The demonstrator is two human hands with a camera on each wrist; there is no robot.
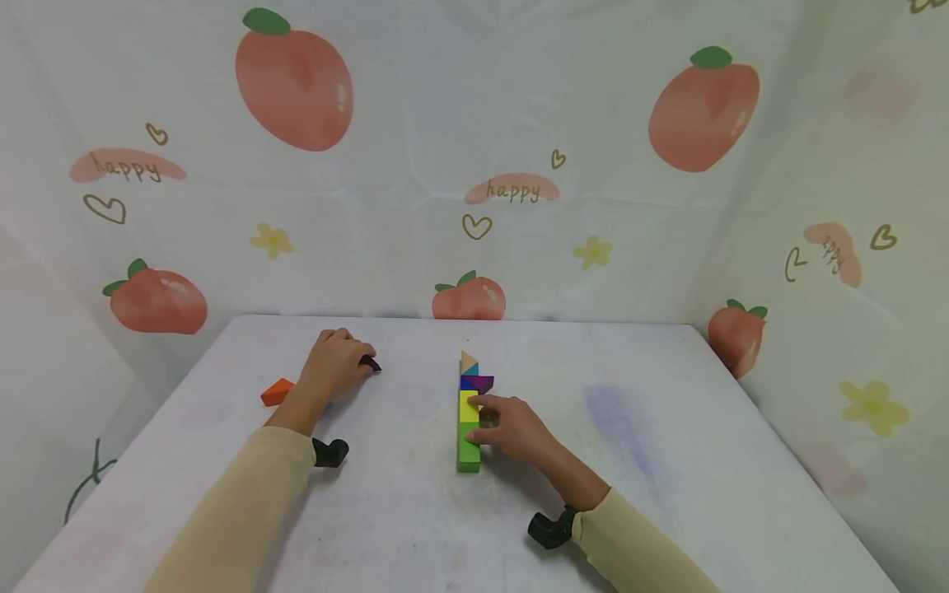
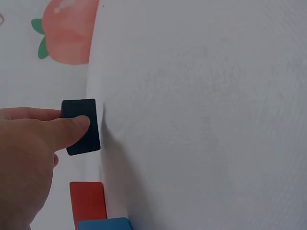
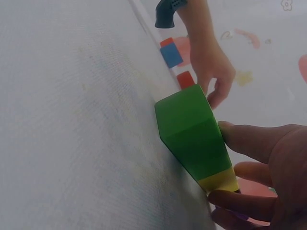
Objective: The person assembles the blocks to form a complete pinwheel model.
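Note:
My left hand (image 1: 337, 362) pinches a dark rectangular block (image 2: 88, 143) between thumb and fingers, over the table's far left part. Down the middle runs a line of toy blocks: a green block (image 1: 469, 458) nearest, then a yellow block (image 1: 468, 412), a blue piece (image 1: 467, 382) beside a purple block (image 1: 485, 383), and a tan triangle (image 1: 467, 361) with a light blue piece (image 1: 473, 370) at the far end. From the right side, my right hand (image 1: 519, 430) touches this line, thumb at the green block and a finger at the yellow one.
An orange-red block (image 1: 278, 392) lies left of my left forearm. The right wrist view shows a blue block (image 3: 171, 55) near red blocks; the forearm hides some of these in the head view. A patterned cloth (image 1: 400, 99) hangs behind the white table (image 1: 593, 354).

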